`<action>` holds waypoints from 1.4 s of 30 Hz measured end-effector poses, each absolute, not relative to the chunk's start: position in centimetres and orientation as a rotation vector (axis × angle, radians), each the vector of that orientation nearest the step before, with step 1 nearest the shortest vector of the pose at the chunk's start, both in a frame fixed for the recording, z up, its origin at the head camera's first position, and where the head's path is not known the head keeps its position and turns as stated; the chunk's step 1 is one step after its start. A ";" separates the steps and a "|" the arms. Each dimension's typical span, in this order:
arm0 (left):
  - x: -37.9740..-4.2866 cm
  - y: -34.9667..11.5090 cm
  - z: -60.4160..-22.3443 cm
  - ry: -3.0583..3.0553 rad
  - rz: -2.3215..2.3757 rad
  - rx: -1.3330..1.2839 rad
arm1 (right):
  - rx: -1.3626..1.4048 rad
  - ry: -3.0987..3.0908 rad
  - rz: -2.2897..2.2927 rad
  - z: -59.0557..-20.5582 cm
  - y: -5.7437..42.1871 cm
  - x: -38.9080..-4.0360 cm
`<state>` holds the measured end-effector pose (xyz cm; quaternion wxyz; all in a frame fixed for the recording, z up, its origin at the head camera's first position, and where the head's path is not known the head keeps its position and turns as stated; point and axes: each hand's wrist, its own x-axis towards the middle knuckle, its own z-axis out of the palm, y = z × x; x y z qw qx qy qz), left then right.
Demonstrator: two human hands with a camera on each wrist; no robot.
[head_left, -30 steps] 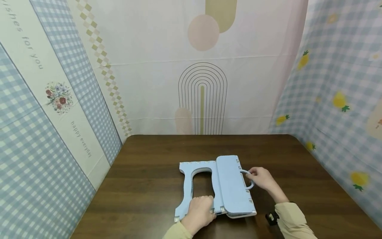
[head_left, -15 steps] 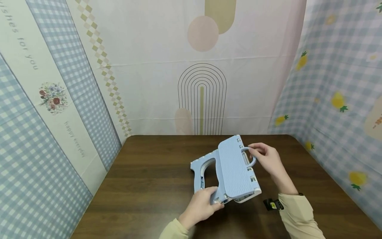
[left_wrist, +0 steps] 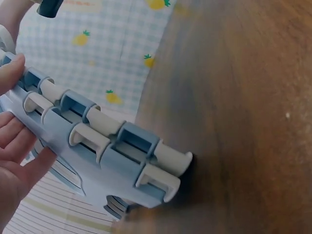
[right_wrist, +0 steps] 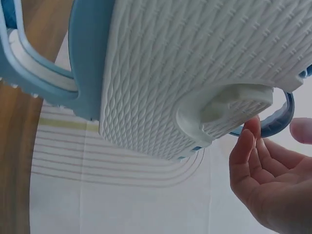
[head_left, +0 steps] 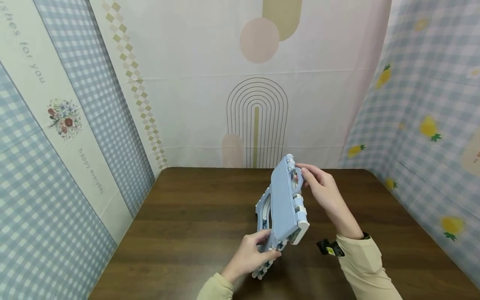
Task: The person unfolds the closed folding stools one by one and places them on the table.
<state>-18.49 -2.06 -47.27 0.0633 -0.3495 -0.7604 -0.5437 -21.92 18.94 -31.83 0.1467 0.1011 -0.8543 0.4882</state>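
A light blue and white folding stool [head_left: 283, 200], folded flat, stands tilted up on its side at mid-table in the head view. My left hand [head_left: 247, 254] grips the edge of its leg frame, thumb on one side and fingers on the other. The looped handle [head_left: 297, 180] on the stool's seat edge is pinched by my right hand [head_left: 322, 187]. In the left wrist view the hinged leg edge [left_wrist: 112, 141] slopes down toward the table; whether it touches is unclear. The right wrist view shows the white woven-textured panel [right_wrist: 161, 73] with a cut-out beside the handle.
The dark wooden table [head_left: 187, 216] spreads around the stool. A patterned cloth [head_left: 195, 104] hangs behind its far edge, with checked cloths [head_left: 423, 108] to the sides. A small black device [head_left: 330, 248] sits at my right wrist.
Both hands have raised the stool from lying nearly flat to a steep tilt, turning it. My right hand has moved up and away with the handle; my left keeps its hold on the leg frame.
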 end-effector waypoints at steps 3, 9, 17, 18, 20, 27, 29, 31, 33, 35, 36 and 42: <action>-18.7 -2.4 -47.6 -2.298 -1.754 -1.010 | 0.326 -2.456 1.380 -31.7 17.7 -22.1; -18.4 -3.1 -47.5 -2.275 -1.902 -0.907 | 0.392 -2.406 1.412 -32.1 14.9 -22.3; -18.1 -4.2 -46.9 -2.258 -2.039 -0.820 | 0.468 -2.223 1.629 -34.5 13.3 -21.9; -18.0 -4.3 -46.9 -2.262 -2.046 -0.807 | 0.457 -2.212 1.654 -35.2 13.2 -21.7; -18.1 -4.6 -47.6 -2.254 -2.055 -0.792 | 0.426 -2.199 1.732 -37.0 13.2 -21.1; -18.2 -5.8 -49.4 -2.200 -2.095 -0.768 | 0.412 -2.446 1.984 -44.0 12.9 -17.7; -18.1 -6.1 -49.1 -2.196 -2.110 -0.764 | 0.512 -2.526 2.004 -45.4 12.6 -17.1; -18.1 -6.5 -48.5 -2.189 -2.122 -0.773 | 0.652 -2.550 1.981 -46.4 12.1 -16.7; -18.1 -6.9 -48.2 -2.185 -2.140 -0.773 | 0.790 -2.512 1.960 -47.0 11.6 -16.5; -18.1 -7.2 -48.1 -2.191 -2.145 -0.768 | 0.840 -2.476 1.906 -47.4 11.0 -16.5; -18.3 -7.4 -48.3 -2.198 -2.139 -0.763 | 0.848 -2.466 1.875 -47.6 10.7 -16.5; -19.0 -8.2 -49.8 -2.221 -2.108 -0.743 | 0.778 -2.449 1.906 -48.4 9.2 -16.7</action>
